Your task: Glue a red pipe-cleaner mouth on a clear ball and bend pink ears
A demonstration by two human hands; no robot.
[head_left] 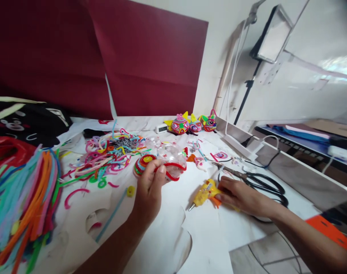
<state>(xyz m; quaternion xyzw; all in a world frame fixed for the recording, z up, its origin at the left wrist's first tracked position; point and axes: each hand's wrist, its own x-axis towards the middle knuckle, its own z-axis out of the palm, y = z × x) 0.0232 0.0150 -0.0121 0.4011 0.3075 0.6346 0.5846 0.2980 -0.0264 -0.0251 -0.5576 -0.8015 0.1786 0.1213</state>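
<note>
Between the thumb and fingers of my left hand is a clear plastic piece rimmed with red pipe cleaner. A coiled pipe-cleaner disc in red, yellow and teal shows just left of my fingers; whether it is joined to the plastic I cannot tell. My right hand is closed around the handle of a yellow hot glue gun, whose metal nozzle points left and down, close to the table. Behind that hand lie black-handled scissors.
Loose pipe cleaners are heaped at the left back, with a long bundle at the near left. Several decorated balls stand by the wall beside a small digital display. A blue strip lies near my left forearm; cables run along the right.
</note>
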